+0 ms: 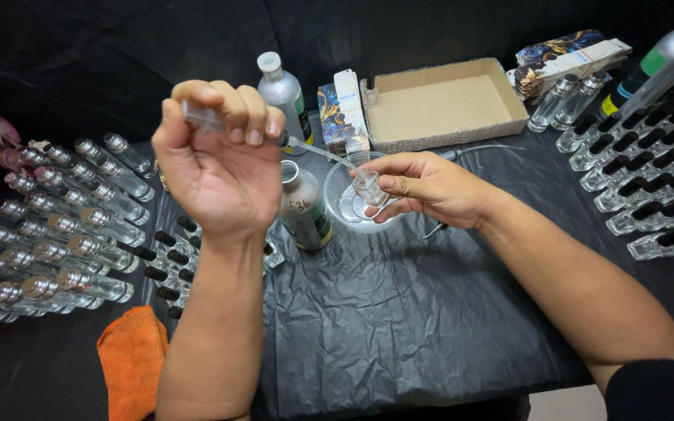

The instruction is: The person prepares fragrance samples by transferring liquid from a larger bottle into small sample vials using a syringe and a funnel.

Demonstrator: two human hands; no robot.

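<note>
Filling looks like the step in hand: your left hand (216, 160) clenches a clear syringe (204, 118), its thin tip slanting toward four o'clock into the small glass vial (368, 185) your right hand (423, 187) pinches over the clear bowl (345, 206). Next, I judge, comes a slow, steady plunger press. Crinkled black plastic covers the desk (399, 312).
</note>
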